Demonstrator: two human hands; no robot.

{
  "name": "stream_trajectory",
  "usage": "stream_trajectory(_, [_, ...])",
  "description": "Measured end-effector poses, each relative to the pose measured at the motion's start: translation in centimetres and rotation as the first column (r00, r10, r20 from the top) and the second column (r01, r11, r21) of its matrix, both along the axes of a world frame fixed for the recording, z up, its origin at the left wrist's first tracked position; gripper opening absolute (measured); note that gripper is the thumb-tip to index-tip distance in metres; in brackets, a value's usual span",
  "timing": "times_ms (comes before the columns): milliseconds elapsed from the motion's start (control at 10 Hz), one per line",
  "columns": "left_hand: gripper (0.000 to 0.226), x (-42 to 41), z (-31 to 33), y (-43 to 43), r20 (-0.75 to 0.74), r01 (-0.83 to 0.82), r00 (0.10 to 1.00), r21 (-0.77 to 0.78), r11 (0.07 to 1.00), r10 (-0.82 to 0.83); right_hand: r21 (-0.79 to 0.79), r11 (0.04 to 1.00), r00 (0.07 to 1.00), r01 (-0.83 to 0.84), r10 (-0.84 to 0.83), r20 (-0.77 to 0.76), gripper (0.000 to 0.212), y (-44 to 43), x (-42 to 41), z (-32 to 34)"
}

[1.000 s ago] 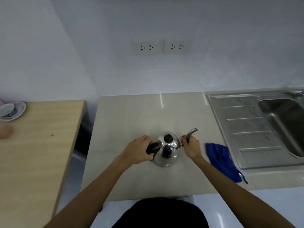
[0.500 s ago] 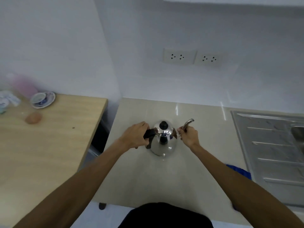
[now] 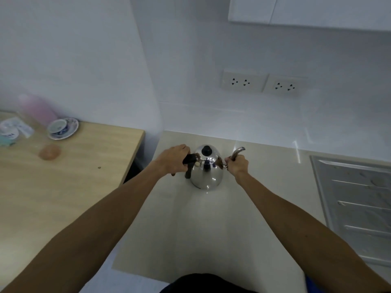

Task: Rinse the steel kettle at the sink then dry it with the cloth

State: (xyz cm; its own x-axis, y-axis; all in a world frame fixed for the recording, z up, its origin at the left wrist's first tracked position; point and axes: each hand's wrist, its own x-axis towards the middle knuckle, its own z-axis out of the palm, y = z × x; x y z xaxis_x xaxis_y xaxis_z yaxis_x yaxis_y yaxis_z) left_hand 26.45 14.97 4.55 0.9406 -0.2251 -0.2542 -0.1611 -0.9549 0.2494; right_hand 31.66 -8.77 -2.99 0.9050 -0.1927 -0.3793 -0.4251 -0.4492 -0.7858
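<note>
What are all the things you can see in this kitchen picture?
kettle: one, shiny steel, upright on the counter
counter: one, beige, middle
table: one, light wood, left
cup and saucer: one set, white and blue, back of the table
pink thing: one, blurred, beside the cup and saucer
round lump: one, brownish, on the table
sockets: two, white, on the wall
drainboard: one, steel, far right
left hand: one, grips the kettle's black handle
right hand: one, grips the kettle's spout

Wooden table (image 3: 74, 187), my left: cup (image 3: 57, 125) on saucer (image 3: 70, 132); blurred pink bottle (image 3: 39, 112) behind; brownish round item (image 3: 50, 152) near. Wall sockets (image 3: 243, 81) ahead.
</note>
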Motion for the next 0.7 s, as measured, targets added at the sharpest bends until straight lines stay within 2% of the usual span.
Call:
stream_trajectory(400, [0.033, 0.7, -0.9, -0.3, 0.003, 0.008, 1.0, -0.012, 1.0, -0.008, -0.006, 1.0, 0.999, 0.01, -0.01, -0.043, 0.022, -0.8, 0.3, -0.8])
stream_trajectory(500, [0.032, 0.2, -0.8, -0.5, 0.0, -0.004, 1.0, 0.013, 1.0, 0.004, -0.09, 0.989, 0.993, -0.115, 0.111, -0.049, 0.034, -1.7, -0.3, -0.4])
stream_trajectory(600, [0.041, -0.7, -0.6, -1.3, 0.024, -0.006, 1.0, 0.058, 0.998, 0.005, -0.254, 0.906, 0.941, -0.338, 0.319, -0.114, 0.062, -3.6, -1.9, -0.4])
stream_trajectory(700, [0.06, -2.2, 0.1, -2.5, 0.093, 0.007, 0.996, 0.09, 0.996, -0.016, -0.429, 0.764, 0.876, -0.481, 0.433, -0.212, 0.068, -6.0, -4.0, -0.6])
